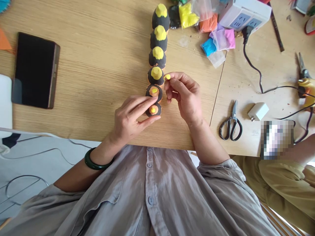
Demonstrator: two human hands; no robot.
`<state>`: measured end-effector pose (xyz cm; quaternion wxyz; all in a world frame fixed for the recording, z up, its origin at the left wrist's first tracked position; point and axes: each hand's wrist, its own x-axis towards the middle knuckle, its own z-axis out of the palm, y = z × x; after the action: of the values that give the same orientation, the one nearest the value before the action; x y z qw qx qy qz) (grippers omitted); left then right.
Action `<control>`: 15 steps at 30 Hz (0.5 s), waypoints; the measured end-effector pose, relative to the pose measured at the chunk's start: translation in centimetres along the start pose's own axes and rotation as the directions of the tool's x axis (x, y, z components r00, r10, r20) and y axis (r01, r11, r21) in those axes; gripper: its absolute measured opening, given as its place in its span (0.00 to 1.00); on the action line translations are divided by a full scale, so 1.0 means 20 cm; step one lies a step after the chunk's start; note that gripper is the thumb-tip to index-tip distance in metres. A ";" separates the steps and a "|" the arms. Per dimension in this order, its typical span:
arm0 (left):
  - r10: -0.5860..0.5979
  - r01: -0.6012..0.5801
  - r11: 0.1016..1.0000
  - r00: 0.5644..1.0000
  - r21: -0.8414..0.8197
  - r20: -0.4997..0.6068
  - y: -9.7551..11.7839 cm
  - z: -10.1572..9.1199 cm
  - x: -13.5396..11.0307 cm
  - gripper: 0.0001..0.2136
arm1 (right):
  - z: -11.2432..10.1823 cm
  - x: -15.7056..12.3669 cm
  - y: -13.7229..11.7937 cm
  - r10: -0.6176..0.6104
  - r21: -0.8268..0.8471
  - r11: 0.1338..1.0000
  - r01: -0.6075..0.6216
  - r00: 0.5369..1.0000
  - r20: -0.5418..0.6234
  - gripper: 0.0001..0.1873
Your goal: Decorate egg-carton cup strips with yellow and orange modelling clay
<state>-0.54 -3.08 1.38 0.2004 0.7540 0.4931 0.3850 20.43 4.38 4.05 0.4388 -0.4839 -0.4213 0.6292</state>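
1. Pinching a small yellow piece [167, 77] between thumb and forefinger, I hold my right hand [185, 95] just to the right of a row of rounded forms [152, 38]. The piece sits beside the third form from me; I cannot tell whether it touches.

2. My left hand [131, 114] reaches in from the opposite side, fingers outstretched and thumb set apart, around the form nearest me. A fingertip meets the edge of the second one; how hard it presses, I cannot tell.

3. Six dark-coated forms stretch away from me across the wooden table [98, 49]. Lumpy yellow caps [157, 52] top the farther four, while the nearest two show orange-brown patches, each bearing a small yellow dab [153, 110].

4. Near the row's far end lie colored packets [188, 15], in yellow, black, orange, blue and pink, close to a white power strip [256, 9] with a black plug [246, 30] in it.

5. Black-handled scissors [234, 115] and a white charger [259, 111] rest at my right, a dark-screened device [34, 68] at my left.

6. A dark green bangle [91, 160] rings my left forearm; another person's khaki-clad leg [280, 177] shows at right.
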 end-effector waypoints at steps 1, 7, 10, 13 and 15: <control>-0.004 0.004 1.000 1.000 -0.012 -0.014 0.00 -0.01 0.00 0.18 | 0.00 0.00 0.00 0.002 0.003 1.000 -0.002 1.000 0.003 0.16; -0.001 -0.013 0.998 0.976 -0.062 -0.219 -0.05 -0.08 0.07 0.12 | 0.01 -0.02 -0.04 0.018 -0.025 1.000 -0.017 0.999 0.034 0.13; -0.071 0.038 0.989 0.969 -0.144 -0.235 -0.07 -0.08 0.16 0.16 | 0.02 -0.04 -0.07 0.022 -0.023 1.000 -0.021 0.998 0.065 0.09; -0.092 0.064 0.987 0.978 -0.150 -0.189 -0.04 -0.06 0.24 0.18 | 0.03 -0.05 -0.09 0.065 0.041 0.997 -0.070 0.992 0.110 0.06; -0.076 0.051 0.987 0.983 -0.154 -0.164 -0.01 -0.04 0.27 0.16 | 0.03 -0.06 -0.10 0.104 0.103 0.988 -0.118 0.986 0.134 0.08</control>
<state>-0.17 1.71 3.87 0.2259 0.6852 0.5021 0.4769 20.25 3.79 6.40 0.4012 -0.4403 -0.3855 0.7047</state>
